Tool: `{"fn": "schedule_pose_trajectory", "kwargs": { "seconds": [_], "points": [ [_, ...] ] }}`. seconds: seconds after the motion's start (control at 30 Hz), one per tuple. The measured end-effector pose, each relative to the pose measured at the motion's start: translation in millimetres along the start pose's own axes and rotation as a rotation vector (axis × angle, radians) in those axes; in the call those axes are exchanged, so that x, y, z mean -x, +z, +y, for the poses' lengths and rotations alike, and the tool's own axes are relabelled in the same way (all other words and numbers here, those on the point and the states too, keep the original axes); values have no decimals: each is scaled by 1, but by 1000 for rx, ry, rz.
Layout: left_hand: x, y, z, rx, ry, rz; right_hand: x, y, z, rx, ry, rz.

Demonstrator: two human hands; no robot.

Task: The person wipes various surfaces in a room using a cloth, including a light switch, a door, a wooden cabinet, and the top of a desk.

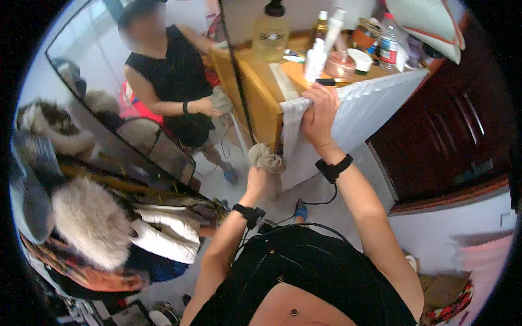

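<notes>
A crumpled grey-beige cloth (267, 159) is bunched in my left hand (257, 183), low beside the front corner of a wooden cabinet (261, 85). My right hand (322, 118) is at the cabinet's top front edge, its fingers bent over the upper border of a white lace-edged cloth (359, 114). That cloth hangs down the cabinet's front. Close to my right fingertips lie a small black object (325, 82) and a white bottle (315, 65). Both wrists wear black bands, and a dark cable runs from the right one.
A large mirror (102, 61) at left reflects a person and the cabinet. On the cabinet top stand a yellowish pump bottle (271, 38), a pink jar (340, 64), a white-lidded jar (359, 61) and a plastic bottle (388, 45). Hats and clothes (91, 222) crowd the left; a dark door (444, 134) is right.
</notes>
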State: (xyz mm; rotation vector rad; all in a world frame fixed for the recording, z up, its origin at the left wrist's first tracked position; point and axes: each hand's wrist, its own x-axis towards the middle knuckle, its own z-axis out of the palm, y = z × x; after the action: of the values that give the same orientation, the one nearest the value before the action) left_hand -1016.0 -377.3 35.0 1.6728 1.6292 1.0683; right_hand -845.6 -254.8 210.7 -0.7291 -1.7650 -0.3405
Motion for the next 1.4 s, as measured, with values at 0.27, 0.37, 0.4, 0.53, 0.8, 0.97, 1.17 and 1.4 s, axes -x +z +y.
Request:
{"fn": "schedule_pose_trajectory", "kwargs": {
  "seconds": [0.27,0.37,0.4,0.53,0.8,0.97,1.17,1.4],
  "points": [
    [-30,-18,5,138,-492,-96,-3,-10,0,71,-54,2],
    [-38,-49,44,307,-172,117,-2,-5,-2,60,-48,-30],
    [-41,-61,59,320,-102,163,-2,-3,-2,57,-46,-33],
    [-58,-106,129,323,142,306,0,-2,3,52,-50,-36],
    [-85,-104,156,136,449,508,-1,-1,3,7,-56,-20],
    [-71,-88,153,311,353,494,-1,0,2,6,-46,4],
    [-61,-67,123,287,290,463,0,-1,2,22,-40,2],
    [-48,-46,82,271,161,346,-1,-1,2,9,-33,18]
  ]
}}
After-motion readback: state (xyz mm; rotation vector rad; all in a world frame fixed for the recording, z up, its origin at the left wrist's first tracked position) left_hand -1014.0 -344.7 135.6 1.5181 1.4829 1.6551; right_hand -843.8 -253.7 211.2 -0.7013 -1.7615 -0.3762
